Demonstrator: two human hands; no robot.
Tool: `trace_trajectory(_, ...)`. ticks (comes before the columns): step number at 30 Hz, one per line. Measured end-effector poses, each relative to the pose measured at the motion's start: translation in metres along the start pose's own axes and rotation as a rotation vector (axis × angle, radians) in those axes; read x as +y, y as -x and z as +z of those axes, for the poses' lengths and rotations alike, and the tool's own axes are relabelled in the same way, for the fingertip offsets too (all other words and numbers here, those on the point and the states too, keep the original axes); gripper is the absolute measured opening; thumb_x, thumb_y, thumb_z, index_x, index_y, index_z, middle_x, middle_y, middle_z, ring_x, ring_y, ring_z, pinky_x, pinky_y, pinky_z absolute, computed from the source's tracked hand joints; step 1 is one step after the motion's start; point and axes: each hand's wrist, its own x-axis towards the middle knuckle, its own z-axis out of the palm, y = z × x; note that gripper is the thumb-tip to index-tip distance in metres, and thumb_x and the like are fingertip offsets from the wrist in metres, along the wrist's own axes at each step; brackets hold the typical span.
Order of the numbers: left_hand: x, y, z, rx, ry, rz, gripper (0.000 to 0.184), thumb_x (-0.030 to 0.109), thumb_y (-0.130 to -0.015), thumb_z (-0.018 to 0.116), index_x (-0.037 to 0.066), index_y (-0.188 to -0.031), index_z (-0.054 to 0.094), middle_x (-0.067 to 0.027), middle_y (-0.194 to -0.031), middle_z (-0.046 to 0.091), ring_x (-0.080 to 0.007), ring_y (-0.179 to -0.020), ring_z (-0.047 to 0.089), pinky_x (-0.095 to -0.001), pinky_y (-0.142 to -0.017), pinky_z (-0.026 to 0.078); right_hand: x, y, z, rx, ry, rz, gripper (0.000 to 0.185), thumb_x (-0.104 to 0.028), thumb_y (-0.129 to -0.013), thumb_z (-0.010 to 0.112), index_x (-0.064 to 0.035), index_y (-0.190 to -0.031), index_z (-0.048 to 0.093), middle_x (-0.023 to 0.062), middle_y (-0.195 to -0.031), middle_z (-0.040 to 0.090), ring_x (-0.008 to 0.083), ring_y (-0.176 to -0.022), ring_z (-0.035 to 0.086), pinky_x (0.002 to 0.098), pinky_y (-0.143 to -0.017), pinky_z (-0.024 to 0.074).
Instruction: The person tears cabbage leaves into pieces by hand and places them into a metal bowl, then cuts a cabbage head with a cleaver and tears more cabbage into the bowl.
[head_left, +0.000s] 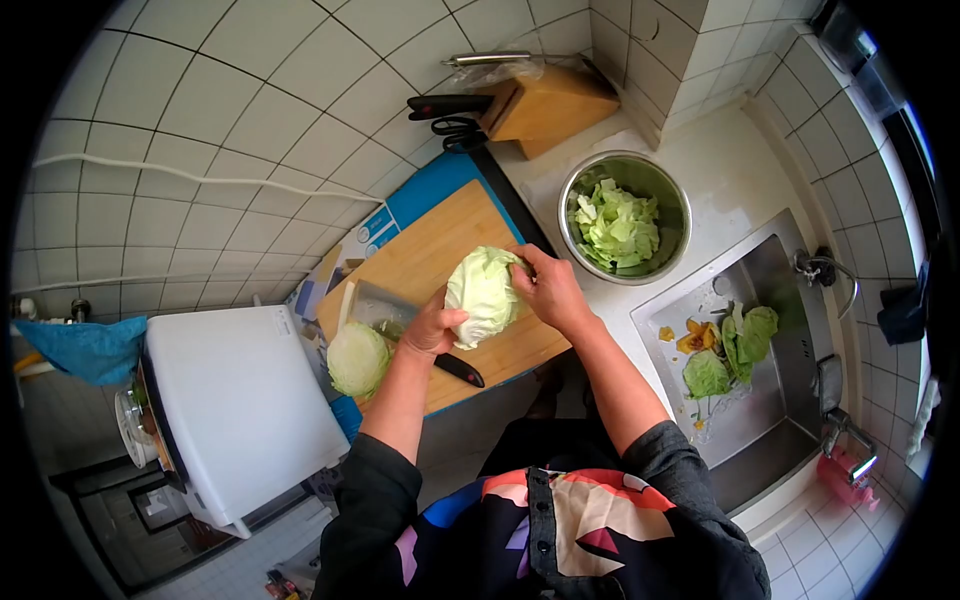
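Note:
A pale green piece of cabbage point(482, 300) is held up over the wooden cutting board point(420, 240). My left hand point(430, 326) is wrapped round its left side, with the thumb across the front. At the upper right edge of the cabbage, the fingers of my right hand point(548, 288) are bent and gripping the outer leaf. Below my hands lies a kitchen knife with a black handle point(458, 370); its wide blade is partly hidden by my left hand. A cut cabbage half point(358, 358) rests at the board's left end.
Torn cabbage leaves point(618, 225) fill part of a steel bowl point(684, 235) right of the board. A knife block point(550, 108) and black scissors point(456, 132) stand behind. The sink point(770, 400) holds discarded leaves point(740, 345). A white appliance point(235, 390) is at left.

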Motion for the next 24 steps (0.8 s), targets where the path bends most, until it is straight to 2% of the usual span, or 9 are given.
trace_trajectory(3,-0.003,-0.002,-0.002,0.020,0.060,-0.006,0.077,0.023,-0.066,0.066,0.000,-0.132,0.035,-0.0090,-0.122,0.050,-0.0193,-0.112,0.049,-0.0321,-0.093,0.042,0.006,-0.001,0.015,0.163,-0.033,-0.136,0.025,-0.002,-0.082,0.053,-0.0037,-0.106,0.059,0.0195,-0.077,0.062,0.0306,-0.070,0.063,0.0348,-0.065,0.0484)
trace_trajectory(6,-0.004,-0.005,0.008,0.039,0.077,-0.023,0.073,0.019,-0.067,0.066,0.001,-0.131,0.035,-0.0089,-0.121,0.050,-0.0199,-0.111,0.050,-0.0325,-0.092,0.042,0.004,-0.003,0.011,0.043,0.056,-0.096,0.025,-0.001,-0.081,0.053,-0.0019,-0.106,0.059,0.0202,-0.081,0.062,0.0313,-0.071,0.063,0.0345,-0.066,0.0488)
trace_trajectory(7,-0.003,-0.005,0.015,0.040,-0.020,0.020,0.072,0.016,-0.067,0.066,0.001,-0.131,0.036,-0.0090,-0.121,0.050,-0.0204,-0.110,0.050,-0.0329,-0.092,0.043,0.002,-0.004,0.010,0.044,0.055,-0.095,0.025,-0.001,-0.081,0.053,-0.0019,-0.106,0.059,0.0202,-0.081,0.062,0.0313,-0.071,0.063,0.0345,-0.066,0.0488)
trace_trajectory(8,-0.003,-0.004,0.019,0.041,-0.116,0.064,0.071,0.014,-0.067,0.066,0.001,-0.131,0.036,-0.0091,-0.121,0.050,-0.0209,-0.110,0.051,-0.0332,-0.092,0.043,0.001,-0.004,0.009,0.063,0.088,-0.086,0.024,0.001,-0.082,0.052,-0.0012,-0.105,0.060,0.0185,-0.083,0.064,0.0283,-0.071,0.064,0.0331,-0.066,0.0502)
trace_trajectory(10,-0.003,0.001,0.012,0.061,-0.058,0.038,0.072,0.012,-0.066,0.066,0.001,-0.130,0.037,-0.0092,-0.120,0.051,-0.0215,-0.110,0.051,-0.0337,-0.092,0.043,0.006,-0.006,0.006,0.080,0.122,-0.079,0.024,0.002,-0.082,0.050,-0.0005,-0.103,0.061,0.0169,-0.084,0.065,0.0253,-0.071,0.065,0.0317,-0.066,0.0516)
trace_trajectory(12,-0.001,0.006,0.002,0.080,-0.002,0.013,0.072,0.011,-0.065,0.067,0.001,-0.130,0.037,-0.0094,-0.119,0.052,-0.0220,-0.109,0.052,-0.0341,-0.092,0.043,0.016,-0.010,0.005,0.091,-0.158,0.153,0.023,0.005,-0.083,0.047,0.0007,-0.099,0.063,0.0106,-0.084,0.066,0.0160,-0.070,0.065,0.0278,-0.066,0.0548)
trace_trajectory(15,0.003,0.014,-0.010,0.089,0.134,-0.015,0.071,0.009,-0.065,0.065,0.000,-0.130,0.038,-0.0103,-0.118,0.053,-0.0230,-0.109,0.052,-0.0350,-0.093,0.043,0.020,-0.013,0.003,0.012,-0.284,0.155,0.025,0.006,-0.084,0.044,0.0018,-0.102,0.061,0.0062,-0.085,0.065,0.0107,-0.073,0.063,0.0265,-0.066,0.0566)
trace_trajectory(21,0.007,0.020,-0.016,0.111,0.099,0.073,0.071,0.009,-0.064,0.063,-0.001,-0.130,0.037,-0.0122,-0.121,0.051,-0.0244,-0.112,0.051,-0.0358,-0.095,0.041,0.035,-0.010,0.009,0.011,-0.638,0.254,0.023,0.002,-0.088,0.045,0.0024,-0.108,0.056,0.0072,-0.092,0.063,0.0127,-0.077,0.063,0.0273,-0.067,0.0563)
trace_trajectory(24,0.013,0.022,-0.015,0.038,0.115,0.189,0.072,0.010,-0.063,0.063,-0.001,-0.130,0.038,-0.0122,-0.124,0.050,-0.0245,-0.115,0.048,-0.0362,-0.097,0.040,0.043,-0.008,0.006,0.127,-0.597,0.317,0.020,0.001,-0.090,0.045,0.0015,-0.107,0.056,0.0079,-0.093,0.063,0.0126,-0.077,0.063,0.0246,-0.066,0.0550)
